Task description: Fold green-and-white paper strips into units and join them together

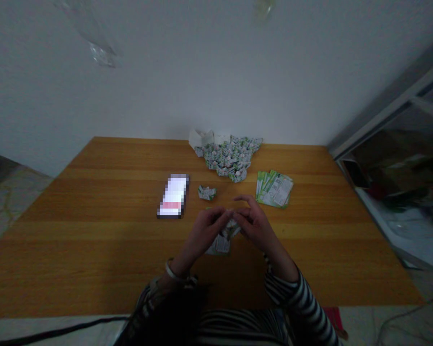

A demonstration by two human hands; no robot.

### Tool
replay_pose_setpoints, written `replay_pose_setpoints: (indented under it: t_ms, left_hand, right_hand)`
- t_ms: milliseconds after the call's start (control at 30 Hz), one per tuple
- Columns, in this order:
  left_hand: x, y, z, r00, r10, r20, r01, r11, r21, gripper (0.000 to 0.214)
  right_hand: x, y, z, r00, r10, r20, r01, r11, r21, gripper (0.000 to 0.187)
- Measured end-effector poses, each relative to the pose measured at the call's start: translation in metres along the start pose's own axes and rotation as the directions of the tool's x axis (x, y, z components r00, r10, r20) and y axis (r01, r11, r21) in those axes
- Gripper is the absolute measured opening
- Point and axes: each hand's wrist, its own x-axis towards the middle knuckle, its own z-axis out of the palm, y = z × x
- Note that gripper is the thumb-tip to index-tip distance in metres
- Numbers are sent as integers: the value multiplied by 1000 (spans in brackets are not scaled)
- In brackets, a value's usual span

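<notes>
My left hand (209, 229) and my right hand (257, 225) meet above the table's middle, fingertips pinching a small folded paper piece (231, 229) between them. One finger of my right hand stretches out, away from the paper. Under my hands lies a green-and-white printed paper (220, 245), partly hidden by the left hand. Just beyond my fingers a similar folded paper piece (207, 192) rests on the wood. Farther back, against the wall, spreads a heap of many such folded papers (229, 156), with white paper at its left end.
A fanned stack of green-and-white printed papers (275, 189) lies to the right on the wooden table (104, 202). To the left is a phone (173, 196) with a lit, blurred-out screen. A white wall (216, 72) borders the far edge. Shelving with a dark phone-like object (355, 174) stands at right.
</notes>
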Motion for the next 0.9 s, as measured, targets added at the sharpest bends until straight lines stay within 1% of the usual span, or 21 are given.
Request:
replay_pose_setpoints:
  t_ms: [67, 133, 200, 233, 267, 300, 367, 433, 467, 533, 600, 667, 733, 767, 833, 900]
  left_hand:
    - [2, -2, 0, 1000, 15, 11, -15, 998, 54, 39]
    - [4, -4, 2, 1000, 12, -9, -11, 997, 72, 40]
    - [6, -5, 3, 995, 35, -96, -28, 997, 76, 40]
    - [6, -5, 3, 989, 48, -143, -38, 997, 69, 41]
    - [7, -6, 2, 985, 48, -168, -41, 998, 46, 40]
    - [7, -6, 2, 986, 34, -161, -32, 999, 10, 37]
    - [6, -7, -1, 995, -1, -98, -5, 998, -65, 33]
    - [5, -7, -2, 998, -22, -51, 15, 993, -121, 41]
    - [4, -6, -3, 998, -31, -47, 24, 990, -138, 44]
    - [2, -3, -3, 997, -55, -48, 46, 987, -156, 39]
    - [0, 0, -4, 997, -60, -38, 52, 984, -171, 35]
    - [-2, 3, -8, 1000, -7, -11, 4, 983, -185, 35]
    - [-3, 3, -13, 996, 63, 65, -49, 978, -201, 39]
    - [-4, 2, -16, 990, 81, 113, -58, 979, -198, 40]
    - [-6, -1, -23, 979, 77, 189, -48, 987, -155, 42]
    - [-7, -5, -27, 971, 59, 233, -40, 996, -84, 41]
  right_hand:
    - [1, 1, 0, 999, 2, 48, 0, 999, -37, 32]
    - [2, 2, 0, 999, 5, 41, -3, 999, -36, 31]
    - [1, 3, 0, 1000, -4, 8, 4, 1000, -13, 34]
    - [0, 4, 0, 1000, -18, -7, 18, 1000, -8, 38]
    - [-2, 4, -1, 999, -44, -17, 43, 999, -20, 43]
    - [-3, 5, -3, 997, -78, -9, 77, 996, -49, 46]
    - [-5, 6, -8, 987, -155, 53, 161, 977, -138, 45]
    - [-6, 8, -13, 967, -226, 117, 247, 944, -218, 37]
    - [-7, 9, -14, 958, -255, 129, 280, 928, -246, 33]
    - [-7, 12, -15, 950, -300, 91, 314, 904, -292, 28]
    - [-7, 14, -13, 946, -322, 27, 313, 894, -322, 22]
    - [-8, 14, -10, 947, -319, -23, 296, 900, -319, 19]
    - [-9, 14, -8, 952, -300, -60, 271, 918, -288, 19]
    - [-10, 15, -8, 955, -287, -77, 258, 929, -267, 19]
    - [-11, 16, -8, 959, -263, -103, 235, 946, -225, 17]
    - [-11, 18, -9, 964, -243, -113, 217, 955, -203, 14]
